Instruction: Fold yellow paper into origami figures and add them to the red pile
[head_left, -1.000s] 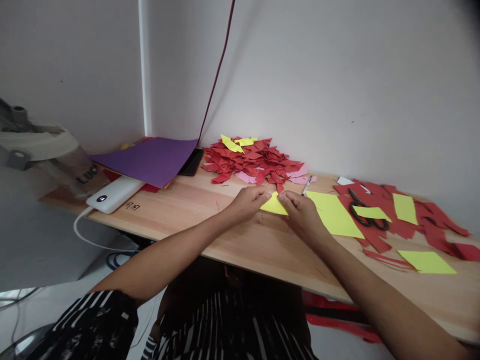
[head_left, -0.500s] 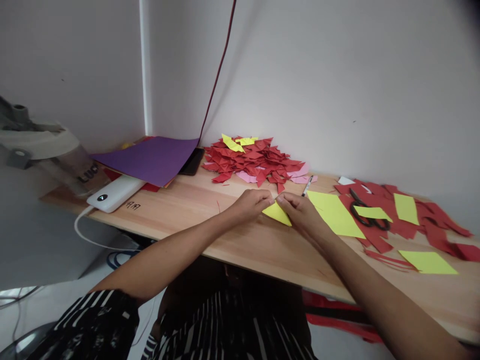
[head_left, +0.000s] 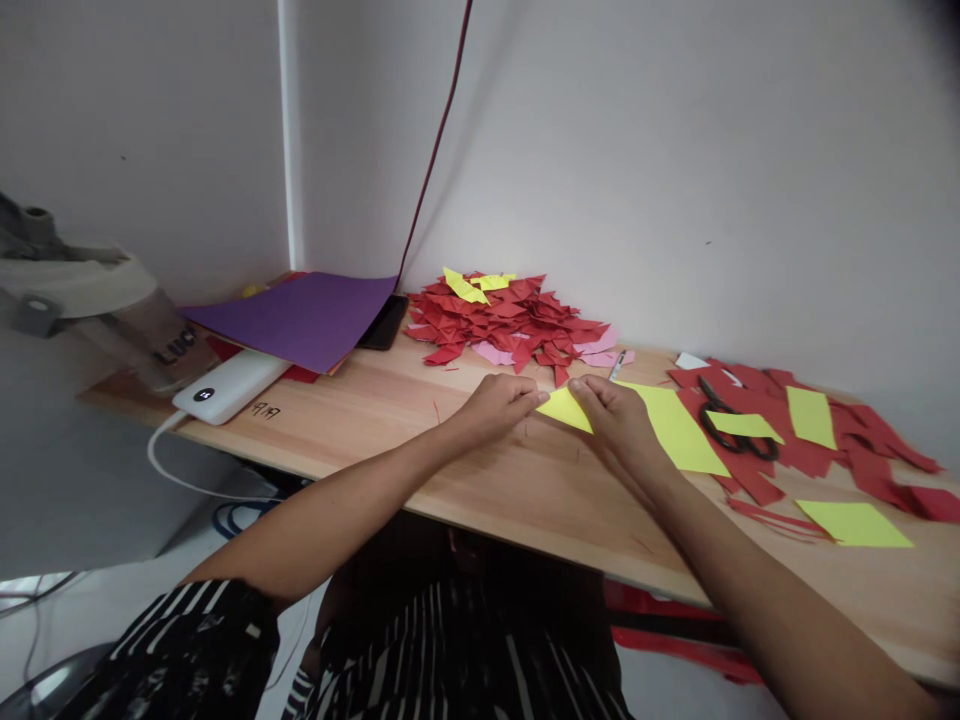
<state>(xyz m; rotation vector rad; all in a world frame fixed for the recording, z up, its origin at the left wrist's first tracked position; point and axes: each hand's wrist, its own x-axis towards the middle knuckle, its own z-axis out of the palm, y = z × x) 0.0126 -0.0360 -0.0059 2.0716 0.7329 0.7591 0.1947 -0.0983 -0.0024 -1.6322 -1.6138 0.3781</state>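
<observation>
A small piece of yellow paper is stretched between my two hands above the table. My left hand pinches its left corner between thumb and fingers. At the other end, my right hand grips the paper, its thumb lying on top and covering part of it. Just beyond my hands lies a heap of folded red paper pieces, with yellow folded pieces on top. A larger yellow sheet rests on the table beside my right hand, partly hidden by it.
Scissors lie among red paper scraps at the right, near a yellow square. A pen lies behind my right hand. Leftward are a purple sheet, a phone, a white power bank and a bottle.
My hands have drawn slightly apart, the right one moving right. The yellow paper, earlier a triangle hanging down between them, now stretches flatter from hand to hand.
</observation>
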